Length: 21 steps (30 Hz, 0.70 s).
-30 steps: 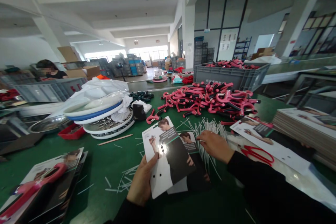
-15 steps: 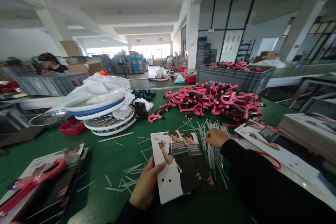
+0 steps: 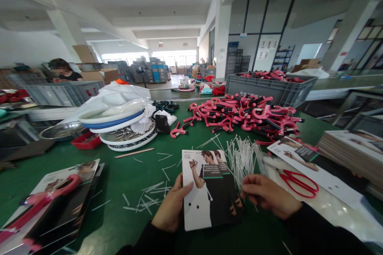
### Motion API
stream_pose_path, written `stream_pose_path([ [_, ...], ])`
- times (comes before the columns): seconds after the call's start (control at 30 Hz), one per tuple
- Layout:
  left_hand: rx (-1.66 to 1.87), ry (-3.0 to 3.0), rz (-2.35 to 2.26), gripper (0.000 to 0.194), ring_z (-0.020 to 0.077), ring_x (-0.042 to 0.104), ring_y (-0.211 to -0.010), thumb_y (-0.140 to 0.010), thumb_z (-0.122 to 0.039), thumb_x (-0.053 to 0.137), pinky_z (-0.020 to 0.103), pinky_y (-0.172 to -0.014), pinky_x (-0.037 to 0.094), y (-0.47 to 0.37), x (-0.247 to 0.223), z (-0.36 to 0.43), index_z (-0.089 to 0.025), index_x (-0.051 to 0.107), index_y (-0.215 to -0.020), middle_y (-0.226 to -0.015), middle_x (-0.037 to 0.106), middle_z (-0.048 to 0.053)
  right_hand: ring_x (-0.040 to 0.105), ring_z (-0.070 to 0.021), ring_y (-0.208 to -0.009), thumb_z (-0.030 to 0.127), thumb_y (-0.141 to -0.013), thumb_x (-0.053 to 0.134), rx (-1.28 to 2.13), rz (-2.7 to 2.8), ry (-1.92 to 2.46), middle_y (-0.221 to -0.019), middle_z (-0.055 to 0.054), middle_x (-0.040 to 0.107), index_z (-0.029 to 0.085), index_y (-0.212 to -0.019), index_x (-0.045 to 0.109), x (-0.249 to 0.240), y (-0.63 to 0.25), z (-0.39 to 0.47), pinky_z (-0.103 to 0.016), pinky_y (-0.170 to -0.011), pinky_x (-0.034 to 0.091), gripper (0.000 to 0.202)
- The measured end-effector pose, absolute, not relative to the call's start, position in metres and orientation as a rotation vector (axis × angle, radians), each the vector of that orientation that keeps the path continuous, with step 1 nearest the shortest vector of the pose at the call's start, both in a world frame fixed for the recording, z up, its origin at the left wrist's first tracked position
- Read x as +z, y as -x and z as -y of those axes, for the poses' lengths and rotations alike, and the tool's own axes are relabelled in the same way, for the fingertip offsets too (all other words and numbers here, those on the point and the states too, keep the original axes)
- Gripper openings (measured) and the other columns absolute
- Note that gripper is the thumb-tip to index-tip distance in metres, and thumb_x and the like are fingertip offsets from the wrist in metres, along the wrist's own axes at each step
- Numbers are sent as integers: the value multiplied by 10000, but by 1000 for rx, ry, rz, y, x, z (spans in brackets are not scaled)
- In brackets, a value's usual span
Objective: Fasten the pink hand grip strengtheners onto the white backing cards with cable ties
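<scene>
My left hand (image 3: 172,205) grips printed backing cards (image 3: 197,207) by their left edge, thumb on the front. At least two cards overlap, with two small punched holes low on the front one. My right hand (image 3: 271,194) is beside the cards' right edge, fingers pinched together. What lies between those fingertips is too small to make out. A bunch of white cable ties (image 3: 243,151) lies just behind my right hand. Red-handled scissors (image 3: 301,183) rest on a clear plastic bag (image 3: 317,211) to its right.
Pink-and-black hand grips (image 3: 239,113) are heaped at the back, before a grey crate (image 3: 269,89) of more. Carded grips (image 3: 50,203) lie at left, a card stack (image 3: 344,151) at right. Loose cable ties (image 3: 149,195) and a pencil (image 3: 134,153) lie on the green table.
My right hand has come back from the cable-tie bunch to the cards' right edge, uncovering the scissors. The cards in my left hand have moved slightly right and sit more closely together.
</scene>
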<state>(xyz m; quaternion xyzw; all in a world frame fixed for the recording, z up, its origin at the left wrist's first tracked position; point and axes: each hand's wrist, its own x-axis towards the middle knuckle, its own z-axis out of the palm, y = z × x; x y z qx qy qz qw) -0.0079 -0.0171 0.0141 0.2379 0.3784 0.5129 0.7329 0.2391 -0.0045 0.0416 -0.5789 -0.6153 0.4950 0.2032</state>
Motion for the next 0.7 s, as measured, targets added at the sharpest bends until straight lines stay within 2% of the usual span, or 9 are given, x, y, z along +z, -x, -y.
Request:
stream_pose_path([
  [0.07,1131,-535,-860,630,210,656,-731,-748,-137,606,346,-692,509,8,12,16,-238,331,-1306,-956,668,85,490,-91,-471,333,-742,490,1352,1905,1611,-688,-24,655,164,-735,552,41,-232,19,-196,-404,289,180],
  [0.13,1136,-538,-895,634,213,658,-734,-742,-126,606,349,-695,510,9,10,15,-235,329,-1302,-949,668,86,536,-126,-548,286,-754,488,1027,2172,1650,-643,-26,636,163,-666,575,42,-226,28,-233,-499,358,175],
  [0.23,1166,-533,-972,646,219,661,-742,-736,-103,596,351,-684,513,12,9,14,-245,320,-1301,-973,663,87,575,-174,-652,261,-768,485,512,2405,1736,-653,-37,630,174,-630,598,46,-219,31,-277,-596,379,198],
  [0.4,1180,-570,-1015,610,215,662,-726,-743,-94,572,337,-659,515,14,8,13,-238,337,-1287,-971,660,88,599,-247,-835,311,-805,472,98,2487,1824,-873,-104,651,151,-886,616,47,-208,21,-334,-715,409,230],
  [0.57,1185,-578,-1017,598,206,660,-767,-746,-91,570,327,-694,513,15,7,13,-238,340,-1277,-1036,643,91,619,-267,-814,254,-764,494,45,2525,1847,-843,-117,663,138,-834,618,41,-198,11,-338,-689,424,184],
  [0.7,1184,-602,-1014,578,207,660,-773,-749,-95,570,325,-688,514,16,7,13,-244,352,-1263,-1055,636,89,626,-255,-785,283,-805,438,39,2499,1879,-809,-113,666,142,-802,611,39,-196,6,-331,-663,424,223],
])
